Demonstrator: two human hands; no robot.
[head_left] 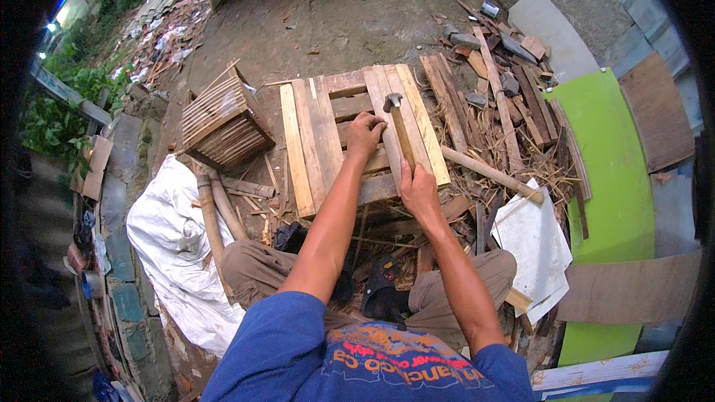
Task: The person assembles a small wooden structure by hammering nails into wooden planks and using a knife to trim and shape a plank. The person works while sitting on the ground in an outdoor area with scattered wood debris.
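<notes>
In front of me lies a wooden pallet (pixel 319 126) made of planks side by side, with open gaps in its middle showing crosspieces. My right hand (pixel 419 190) is closed round the wooden handle of a hammer (pixel 403 130). The hammer's metal head points away from me, above the right-hand planks. Fingers pinched together, my left hand (pixel 364 135) rests at the edge of a plank just left of the hammer. Whatever sits between those fingertips is too small to make out.
A slatted wooden crate (pixel 227 115) stands left of the pallet, above a white sack (pixel 175 238). To the right are a heap of scrap wood (pixel 495 89), a round pole (pixel 491 173), a white sheet (pixel 532 249) and a green panel (pixel 607 156).
</notes>
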